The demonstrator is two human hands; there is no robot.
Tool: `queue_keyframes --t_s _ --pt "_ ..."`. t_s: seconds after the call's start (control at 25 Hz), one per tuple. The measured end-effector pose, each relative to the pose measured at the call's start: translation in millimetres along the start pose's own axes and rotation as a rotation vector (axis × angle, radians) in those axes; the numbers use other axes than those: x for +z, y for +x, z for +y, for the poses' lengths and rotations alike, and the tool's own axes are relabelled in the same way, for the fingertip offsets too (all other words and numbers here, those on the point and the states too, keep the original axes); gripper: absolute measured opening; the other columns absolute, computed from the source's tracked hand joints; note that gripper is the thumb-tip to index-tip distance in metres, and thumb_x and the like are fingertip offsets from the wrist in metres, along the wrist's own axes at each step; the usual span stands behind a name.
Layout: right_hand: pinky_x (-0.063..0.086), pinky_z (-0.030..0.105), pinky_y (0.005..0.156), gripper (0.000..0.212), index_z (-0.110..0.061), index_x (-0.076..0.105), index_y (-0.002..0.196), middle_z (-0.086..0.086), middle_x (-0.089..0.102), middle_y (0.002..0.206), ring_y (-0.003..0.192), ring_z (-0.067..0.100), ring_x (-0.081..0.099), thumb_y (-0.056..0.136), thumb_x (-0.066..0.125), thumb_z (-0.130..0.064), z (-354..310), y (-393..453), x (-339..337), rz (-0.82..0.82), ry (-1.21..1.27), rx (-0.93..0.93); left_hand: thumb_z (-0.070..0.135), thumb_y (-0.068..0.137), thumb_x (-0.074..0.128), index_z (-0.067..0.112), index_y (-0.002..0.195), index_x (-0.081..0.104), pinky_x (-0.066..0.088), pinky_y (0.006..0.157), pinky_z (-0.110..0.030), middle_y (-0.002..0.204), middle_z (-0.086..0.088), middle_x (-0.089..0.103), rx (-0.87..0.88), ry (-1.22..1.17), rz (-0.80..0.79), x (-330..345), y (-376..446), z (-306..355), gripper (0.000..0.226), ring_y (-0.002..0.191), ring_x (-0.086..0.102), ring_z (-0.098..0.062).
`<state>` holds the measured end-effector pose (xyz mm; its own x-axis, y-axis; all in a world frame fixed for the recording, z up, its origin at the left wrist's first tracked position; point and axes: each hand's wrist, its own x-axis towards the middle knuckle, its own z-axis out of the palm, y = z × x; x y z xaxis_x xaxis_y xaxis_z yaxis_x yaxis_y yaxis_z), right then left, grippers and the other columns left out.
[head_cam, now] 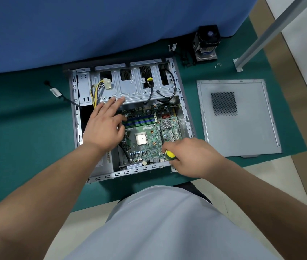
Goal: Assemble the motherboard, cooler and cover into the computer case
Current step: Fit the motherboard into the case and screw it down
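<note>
The open grey computer case [184, 107] lies flat on a green mat. Inside it sits the green motherboard [149, 134] with its bare CPU [141, 139] showing. My left hand [104, 124] rests with straight fingers on the board's left part and the drive cage [130, 87]. My right hand [192, 156] grips a yellow-and-black screwdriver [169, 154] over the board's near right corner; its tip is hidden. The cooler [206, 44] stands at the back right, outside the case. The grey cover panel [238, 117] lies flat to the right of the case.
A few loose screws [218, 65] lie near the cooler. A metal post [261, 40] with a foot bracket rises at the far right. A blue partition [92, 30] stands behind the case. A loose black cable with a tag [56, 92] lies left of it.
</note>
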<state>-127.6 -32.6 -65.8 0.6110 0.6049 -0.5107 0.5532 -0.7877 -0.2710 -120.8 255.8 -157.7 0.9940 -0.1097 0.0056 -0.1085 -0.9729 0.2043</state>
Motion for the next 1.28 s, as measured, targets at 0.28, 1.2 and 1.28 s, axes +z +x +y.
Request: queue_keyframes --t_s 0.28,1.2,1.28 --pt "0.047 0.035 0.056 0.028 -0.027 0.048 0.119 0.003 0.063 0.084 0.073 0.03 0.058 0.093 0.058 -0.03 -1.1 3.2 7.0 0.079 -0.037 0.042 0.034 0.095 0.051 0.031 0.114 0.074 0.012 0.128 -0.045 0.168 0.005 0.026 0.01 0.011 -0.011 -1.8 -0.2 1.4 0.03 0.156 0.019 -0.018" --pt "0.046 0.028 0.044 0.014 -0.022 0.059 0.087 -0.005 0.058 0.054 0.044 0.013 0.056 0.086 0.065 -0.033 88.4 51.0 -29.6 0.312 1.114 0.496 0.039 0.1 0.062 0.018 0.088 0.071 0.046 0.07 -0.03 0.079 0.009 0.066 -0.235 -1.052 -0.273 -45.7 126.8 168.2 0.026 0.071 0.058 -0.009" --pt "0.042 0.024 0.042 0.02 -0.016 0.063 0.086 -0.005 0.054 0.048 0.042 0.015 0.053 0.09 0.069 -0.034 111.1 69.9 -36.1 0.351 1.182 0.573 0.042 0.102 0.056 0.03 0.112 0.071 0.047 0.09 -0.027 0.111 0.013 0.066 -0.116 -0.809 -0.154 -39.4 147.0 145.9 0.022 0.103 0.058 -0.005"
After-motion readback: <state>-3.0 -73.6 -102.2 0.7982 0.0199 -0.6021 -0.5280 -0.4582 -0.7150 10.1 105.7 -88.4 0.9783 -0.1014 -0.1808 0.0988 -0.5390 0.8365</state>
